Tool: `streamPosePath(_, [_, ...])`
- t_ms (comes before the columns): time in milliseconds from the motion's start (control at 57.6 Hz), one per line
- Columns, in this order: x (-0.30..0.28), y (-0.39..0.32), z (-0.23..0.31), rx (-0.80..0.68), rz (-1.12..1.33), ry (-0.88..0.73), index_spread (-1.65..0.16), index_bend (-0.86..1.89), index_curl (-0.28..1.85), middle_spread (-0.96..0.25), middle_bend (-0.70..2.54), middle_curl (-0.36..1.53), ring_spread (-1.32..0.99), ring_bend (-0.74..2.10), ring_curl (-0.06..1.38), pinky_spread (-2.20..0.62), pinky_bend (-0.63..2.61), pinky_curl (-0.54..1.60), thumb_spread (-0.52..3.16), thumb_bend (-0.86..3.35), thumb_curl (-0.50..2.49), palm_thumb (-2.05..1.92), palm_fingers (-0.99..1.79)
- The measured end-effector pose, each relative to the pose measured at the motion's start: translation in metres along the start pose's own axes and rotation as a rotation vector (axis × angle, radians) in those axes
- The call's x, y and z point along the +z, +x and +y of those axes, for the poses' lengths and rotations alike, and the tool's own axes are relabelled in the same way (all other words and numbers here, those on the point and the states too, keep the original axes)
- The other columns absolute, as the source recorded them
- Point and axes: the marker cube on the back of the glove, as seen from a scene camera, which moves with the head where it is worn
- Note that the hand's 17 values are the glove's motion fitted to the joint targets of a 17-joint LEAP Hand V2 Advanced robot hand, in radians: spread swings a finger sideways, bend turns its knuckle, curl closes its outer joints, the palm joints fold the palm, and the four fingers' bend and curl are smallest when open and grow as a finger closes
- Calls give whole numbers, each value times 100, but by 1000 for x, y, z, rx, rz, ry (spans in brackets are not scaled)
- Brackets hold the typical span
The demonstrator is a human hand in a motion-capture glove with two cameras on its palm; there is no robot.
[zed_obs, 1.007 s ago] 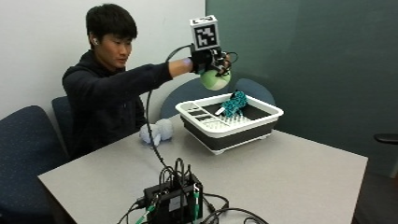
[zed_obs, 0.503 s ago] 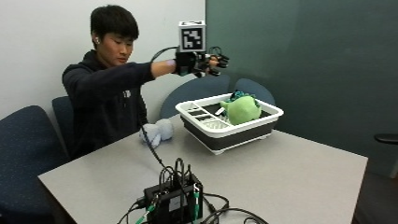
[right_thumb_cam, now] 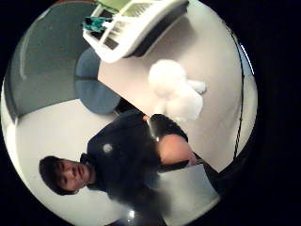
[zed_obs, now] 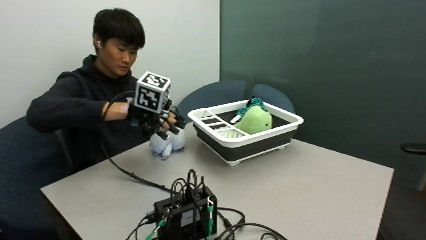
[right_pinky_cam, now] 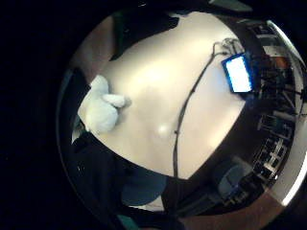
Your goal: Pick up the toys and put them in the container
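Observation:
A white plush toy (zed_obs: pixel 166 144) lies on the grey table beside the container's left end. My gloved right hand (zed_obs: pixel 162 123) hovers just above it with fingers spread and relaxed, holding nothing. The white-rimmed dark container (zed_obs: pixel 208 129) holds a green plush toy (zed_obs: pixel 253 121), with a teal toy (zed_obs: pixel 251 103) behind it. The thumb side palm view shows the white plush toy (right_thumb_cam: pixel 176 92) close below the hand, with the container (right_thumb_cam: pixel 141 28) and teal toy (right_thumb_cam: pixel 96 22) beyond. In the little finger side palm view the white plush toy (right_pinky_cam: pixel 100 111) lies at the table's edge.
A black electronics box (zed_obs: pixel 186 216) with tangled cables sits at the table's front, and one cable (zed_obs: pixel 126 172) runs from it to the hand. A small lit screen (right_pinky_cam: pixel 238 74) shows on it. Blue chairs (zed_obs: pixel 216 97) stand behind the container.
The green plush toy left the hand and landed in the container. The hand then swung from high over the container down and left to just above the white plush toy.

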Motion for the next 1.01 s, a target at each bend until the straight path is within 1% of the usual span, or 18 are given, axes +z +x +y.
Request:
streamPosePath(121, [49, -7, -10, -12, 5, -142, -17, 11, 30, 6, 10, 28, 3, 13, 29, 6, 71, 34, 123, -3, 44, 13, -32])
streamPosePath(191, [70, -13, -16, -26, 20, -194, -17, 10, 29, 6, 10, 26, 3, 14, 28, 6, 70, 34, 120, -5, 42, 7, -33])
streamPosePath(260, [85, -19, -22, -27, 71, -203, -16, 12, 28, 7, 10, 25, 4, 12, 26, 6, 69, 34, 115, -5, 40, 2, -34])
streamPosePath(330, [94, -25, -27, -39, 90, -177, -15, 18, 30, 7, 8, 22, 4, 11, 24, 6, 67, 34, 114, -3, 39, 1, -31])
streamPosePath(417, [96, -31, -30, -72, 42, -145, -15, 38, 37, 6, 7, 20, 4, 7, 19, 6, 60, 32, 119, 2, 40, 11, -23])
streamPosePath(503, [97, -33, -31, -86, -1, -118, -17, 77, 49, 3, 9, 18, 4, 5, 14, 5, 51, 30, 125, 8, 41, 24, -12])
streamPosePath(573, [98, -31, -32, -91, -2, -101, -18, 96, 55, 1, 19, 21, 3, 8, 11, 5, 46, 29, 129, 12, 42, 32, -2])
streamPosePath(590, [98, -31, -32, -93, -1, -99, -18, 97, 56, 0, 30, 24, 2, 10, 11, 5, 43, 28, 130, 15, 44, 37, 9])
streamPosePath(625, [98, -31, -31, -98, -1, -95, -18, 95, 56, -3, 42, 28, -1, 16, 11, 3, 39, 27, 132, 16, 44, 41, 20])
streamPosePath(659, [97, -31, -30, -104, -3, -93, -18, 86, 54, -7, 56, 32, -6, 28, 14, 1, 37, 25, 134, 19, 45, 45, 37])
streamPosePath(677, [97, -31, -30, -107, -5, -90, -18, 84, 54, -9, 58, 33, -9, 32, 15, 0, 36, 25, 135, 20, 46, 47, 40])
streamPosePath(694, [96, -32, -30, -110, -5, -84, -19, 75, 52, -10, 62, 35, -14, 49, 19, -4, 40, 26, 134, 21, 47, 50, 55])
streamPosePath(712, [95, -32, -30, -113, -3, -77, -19, 69, 51, -12, 63, 35, -17, 53, 19, -6, 42, 26, 133, 21, 48, 51, 58])
streamPosePath(729, [95, -33, -30, -117, 1, -68, -19, 62, 50, -13, 65, 36, -20, 64, 23, -10, 49, 28, 129, 22, 50, 55, 68])
streamPosePath(798, [89, -32, -29, -141, 30, -31, -20, 48, 50, -18, 66, 39, -29, 85, 32, -19, 65, 34, 122, 22, 54, 61, 77])
streamPosePath(816, [86, -31, -29, -148, 35, -21, -21, 46, 50, -19, 69, 41, -30, 91, 34, -22, 70, 36, 119, 22, 56, 63, 85])
streamPosePath(850, [79, -31, -29, -159, 37, -2, -22, 42, 50, -20, 73, 43, -33, 98, 37, -26, 77, 38, 114, 22, 58, 65, 90])
streamPosePath(1007, [36, -30, -29, -183, 1, 112, -26, 47, 61, -28, 92, 57, -43, 122, 52, -36, 101, 52, 99, 22, 68, 70, 101])
